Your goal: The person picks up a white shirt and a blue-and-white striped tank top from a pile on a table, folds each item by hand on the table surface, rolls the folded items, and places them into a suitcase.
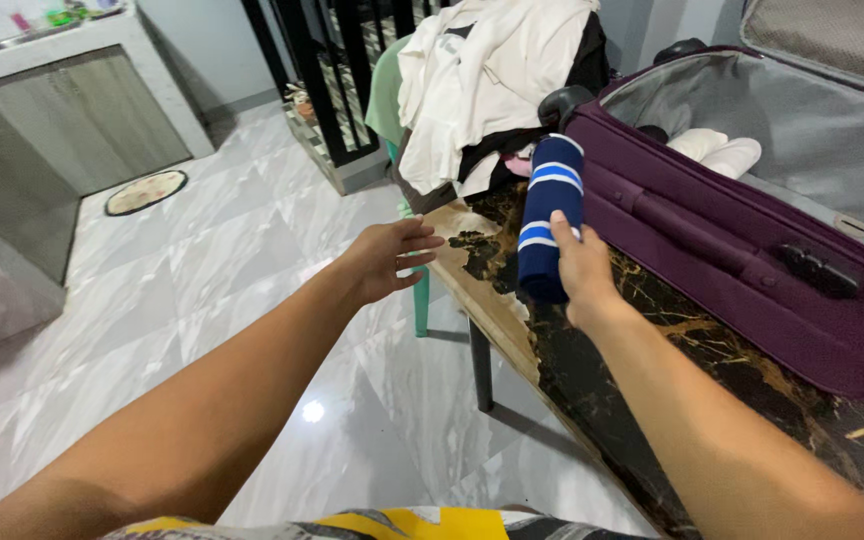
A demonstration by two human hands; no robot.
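Observation:
My right hand (584, 272) grips a rolled navy garment with white and blue stripes (550, 215), held above the dark marbled table (652, 360) beside an open purple suitcase (742, 260). My left hand (390, 256) is open, fingers spread, reaching out near the table's left edge toward the roll without touching it. Inside the suitcase lie rolled white clothes (717, 150) against the grey lining.
A green plastic chair (392, 110) heaped with white and dark clothes (482, 90) stands behind the table. A black metal gate (322, 70), a grey cabinet with a counter (72, 110) and an oval mat (145, 192) sit on the grey tiled floor to the left.

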